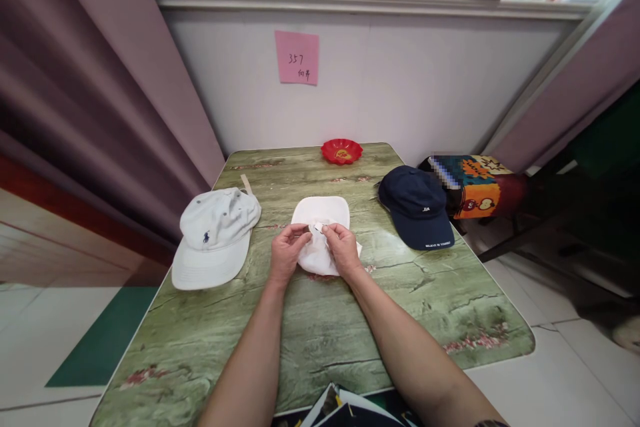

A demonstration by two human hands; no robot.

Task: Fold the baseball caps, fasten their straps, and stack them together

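Note:
A white cap (320, 207) lies in the middle of the green table, its brim pointing away from me. My left hand (289, 250) pinches the cap's fabric from the left, thumb and forefinger closed near its middle. From the right, my right hand (343, 247) pinches the same part, its fingertips close to the left ones. A small dark detail shows between the fingertips, too small to make out. To the left sits a pale grey cap (217, 230) with a small dark horse-rider emblem. On the right rests a navy cap (417, 207) with white lettering on its brim.
A red scalloped dish (341, 151) stands at the back of the wood-patterned table (330, 340). Behind it is a white wall with a pink note (297, 58). A purple curtain (135, 67) hangs at left; a stool with a colourful cover (483, 180) stands right.

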